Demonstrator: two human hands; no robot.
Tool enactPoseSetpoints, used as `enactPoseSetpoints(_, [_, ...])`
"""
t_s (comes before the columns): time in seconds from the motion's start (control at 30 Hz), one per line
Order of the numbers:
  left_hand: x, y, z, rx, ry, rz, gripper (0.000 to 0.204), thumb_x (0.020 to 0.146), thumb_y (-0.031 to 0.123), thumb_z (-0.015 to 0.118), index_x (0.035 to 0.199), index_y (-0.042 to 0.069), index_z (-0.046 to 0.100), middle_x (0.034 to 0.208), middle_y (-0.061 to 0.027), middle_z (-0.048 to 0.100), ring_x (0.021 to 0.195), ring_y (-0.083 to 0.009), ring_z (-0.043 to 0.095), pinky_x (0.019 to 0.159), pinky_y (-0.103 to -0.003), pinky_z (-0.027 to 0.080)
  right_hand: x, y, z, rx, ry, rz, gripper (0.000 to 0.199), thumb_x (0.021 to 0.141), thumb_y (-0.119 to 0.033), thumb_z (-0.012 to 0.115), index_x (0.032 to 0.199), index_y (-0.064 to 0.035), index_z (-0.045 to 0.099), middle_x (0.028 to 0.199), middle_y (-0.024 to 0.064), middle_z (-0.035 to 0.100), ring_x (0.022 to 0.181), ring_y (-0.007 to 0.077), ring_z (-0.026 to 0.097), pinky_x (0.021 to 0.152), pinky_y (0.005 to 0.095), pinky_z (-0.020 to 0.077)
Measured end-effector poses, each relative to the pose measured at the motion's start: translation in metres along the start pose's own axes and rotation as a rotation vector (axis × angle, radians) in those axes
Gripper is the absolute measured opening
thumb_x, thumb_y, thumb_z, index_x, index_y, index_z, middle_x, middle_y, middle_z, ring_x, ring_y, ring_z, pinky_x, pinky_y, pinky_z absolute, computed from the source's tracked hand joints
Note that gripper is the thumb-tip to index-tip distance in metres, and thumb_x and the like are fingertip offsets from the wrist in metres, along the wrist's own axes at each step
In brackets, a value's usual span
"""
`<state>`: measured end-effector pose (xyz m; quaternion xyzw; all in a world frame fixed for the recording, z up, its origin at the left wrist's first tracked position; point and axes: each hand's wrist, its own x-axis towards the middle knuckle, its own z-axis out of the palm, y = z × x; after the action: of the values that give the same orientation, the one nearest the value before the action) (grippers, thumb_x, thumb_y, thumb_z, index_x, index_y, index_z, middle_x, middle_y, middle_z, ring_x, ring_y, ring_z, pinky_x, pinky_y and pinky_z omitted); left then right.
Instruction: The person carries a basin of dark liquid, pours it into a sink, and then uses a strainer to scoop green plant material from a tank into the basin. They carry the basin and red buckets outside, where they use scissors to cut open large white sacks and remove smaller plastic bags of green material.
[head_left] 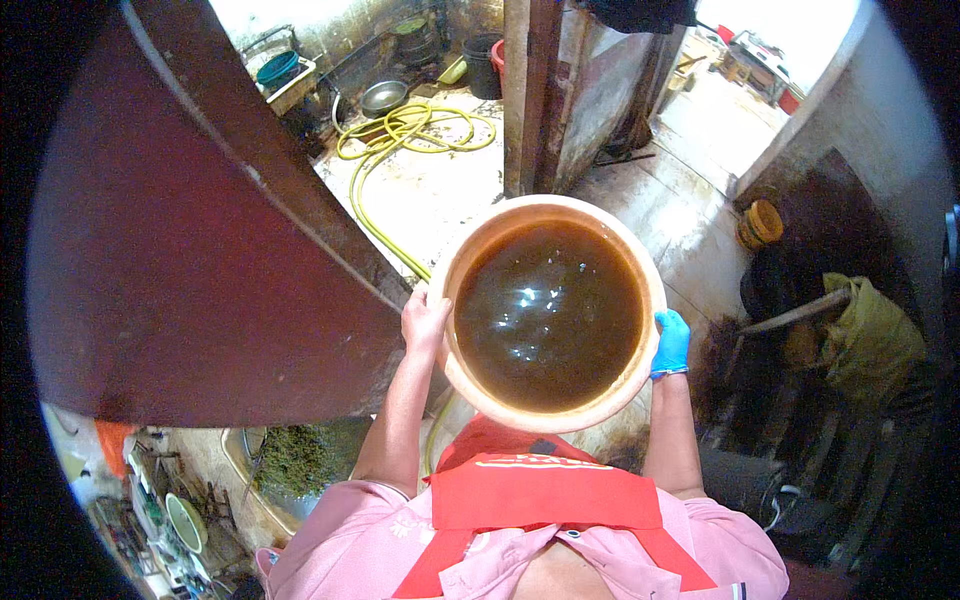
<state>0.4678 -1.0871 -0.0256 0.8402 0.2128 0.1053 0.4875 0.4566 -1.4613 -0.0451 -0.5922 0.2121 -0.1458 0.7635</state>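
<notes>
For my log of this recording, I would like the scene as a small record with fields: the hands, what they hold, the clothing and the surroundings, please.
Held: round basin with a pale rim, containing dark brown liquid
Left hand: bare, gripping the left rim
Right hand: in a blue glove, gripping the right rim
Clothing: red apron, pink shirt
Ahead, left: coiled yellow hose near a metal bowl
Right: small yellow bucket, yellow-green sack
Lower left: tub holding green plant-like matter
</notes>
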Motion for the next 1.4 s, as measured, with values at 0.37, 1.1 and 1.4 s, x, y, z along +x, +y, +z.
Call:
enactPoseSetpoints(0.37, [0.18,0.015,0.08,-0.15,0.151,-0.134,0.02,0.067,0.0,0.057,0.086,-0.003,0.053,0.078,-0.0069,0.058,0.067,-0.013,0.054,0.06,-0.026,0.044,0.224,0.005,0.136,-0.061,-0.158,0.086,0.006,0.07,0.0,0.051,0.072,-0.0017,0.056,0.067,-0.0005,0.052,0.061,0.0076,0.045,0.057,0.0206,0.0372])
enactPoseSetpoints(1.1, [0.556,0.017,0.001,-0.469,0.739,-0.183,0.015,0.071,0.002,0.053,0.085,-0.003,0.052,0.074,-0.0047,0.056,0.061,-0.0082,0.051,0.056,-0.02,0.042,0.525,0.087,0.712,-0.113,-0.86,0.232,0.008,0.067,-0.004,0.054,0.073,0.0007,0.058,0.064,0.0014,0.053,0.057,0.0093,0.045,0.05,0.0235,0.0362])
enactPoseSetpoints(1.4, [0.75,-0.02,-0.062,-0.328,0.758,-0.277,0.014,0.071,0.0,0.048,0.084,-0.005,0.05,0.078,-0.0076,0.056,0.065,-0.0105,0.053,0.06,-0.021,0.042,0.575,0.171,0.923,-0.303,-0.917,0.15,0.011,0.066,-0.009,0.055,0.069,0.001,0.058,0.061,0.0025,0.051,0.055,0.011,0.045,0.049,0.0269,0.0366])
